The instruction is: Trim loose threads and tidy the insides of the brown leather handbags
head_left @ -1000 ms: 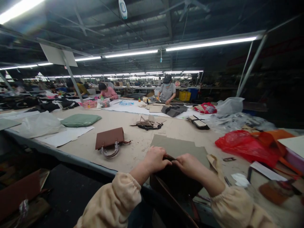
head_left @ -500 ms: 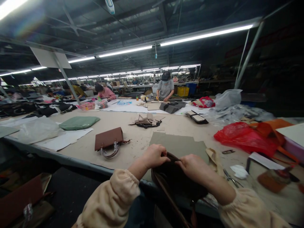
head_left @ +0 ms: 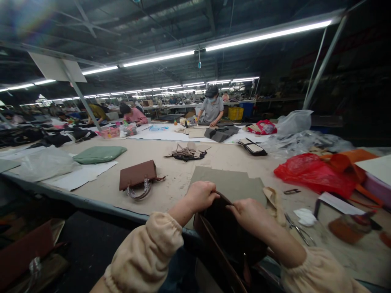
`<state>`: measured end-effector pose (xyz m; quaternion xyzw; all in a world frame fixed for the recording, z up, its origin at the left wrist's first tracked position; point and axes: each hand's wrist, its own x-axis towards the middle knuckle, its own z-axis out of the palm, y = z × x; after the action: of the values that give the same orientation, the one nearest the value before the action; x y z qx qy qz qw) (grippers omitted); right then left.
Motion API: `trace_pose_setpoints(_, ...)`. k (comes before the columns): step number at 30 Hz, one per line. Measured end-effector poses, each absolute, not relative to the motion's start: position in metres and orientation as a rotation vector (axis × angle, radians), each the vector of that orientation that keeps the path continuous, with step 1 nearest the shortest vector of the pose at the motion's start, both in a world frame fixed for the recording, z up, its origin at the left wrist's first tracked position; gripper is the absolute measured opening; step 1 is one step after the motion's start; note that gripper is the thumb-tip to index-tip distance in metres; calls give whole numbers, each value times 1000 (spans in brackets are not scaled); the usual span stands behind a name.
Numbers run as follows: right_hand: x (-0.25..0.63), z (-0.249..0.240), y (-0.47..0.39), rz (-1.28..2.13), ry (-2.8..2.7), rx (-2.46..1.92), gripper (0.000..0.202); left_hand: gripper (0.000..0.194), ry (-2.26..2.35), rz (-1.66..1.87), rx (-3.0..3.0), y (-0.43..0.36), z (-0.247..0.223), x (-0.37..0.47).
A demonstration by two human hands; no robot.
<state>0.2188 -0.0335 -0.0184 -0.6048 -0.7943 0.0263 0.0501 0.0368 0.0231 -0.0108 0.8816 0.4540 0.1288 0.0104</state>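
Observation:
A dark brown bag [head_left: 214, 236] is held at the table's front edge, its mouth spread and its inside in deep shadow. My left hand [head_left: 202, 196] pinches the far rim at its left. My right hand [head_left: 249, 213] grips the same rim farther right, thumb and fingers pressed together. Beneath and beyond the hands lies a grey-green sheet [head_left: 226, 179]. To the left on the table rests a small reddish-brown handbag [head_left: 139, 175] with plastic-wrapped handles.
Right of my right hand are scissors [head_left: 299, 231], crumpled white tissue [head_left: 305, 217], a brown jar [head_left: 350, 228] and a red plastic bag [head_left: 314, 173]. A green folded piece [head_left: 100, 154] lies at left. A person [head_left: 211, 106] works across the table.
The view has shifted slightly, so most things sit a little higher. The gap between my hands along the rim looks wider, and the bag's mouth has opened a bit more.

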Motion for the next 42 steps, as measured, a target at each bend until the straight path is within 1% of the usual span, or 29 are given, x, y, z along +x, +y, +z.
trace_pose_setpoints(9,219,-25,-32,111,-2401,-1800,44,24,1503,436,2764,20,-10,44)
trace_pose_setpoints(20,220,-27,-33,234,-2362,-1772,45,25,1606,415,2662,15,-11,47)
trace_pose_setpoints(23,222,-25,-36,289,-2341,-1706,44,25,1605,422,2660,13,-10,47)
trace_pose_setpoints(27,223,-18,-42,411,-2333,-1553,37,24,1623,425,2638,9,-6,46)
trace_pose_setpoints(29,222,-16,-42,431,-2336,-1521,39,24,1631,416,2619,8,-4,45)
trace_pose_setpoints(34,216,-14,-26,401,-2400,-1576,44,24,1608,428,2603,6,-5,45)
trace_pose_setpoints(39,206,-11,-9,239,-2514,-1635,45,20,1524,542,2553,6,-8,36)
trace_pose_setpoints(40,204,-11,-9,193,-2528,-1644,44,24,1500,594,2530,4,-8,32)
trace_pose_setpoints(41,203,-11,-9,149,-2535,-1648,43,36,1483,649,2502,0,-8,27)
trace_pose_setpoints(42,202,-12,-10,110,-2536,-1649,42,52,1471,694,2476,-4,-8,22)
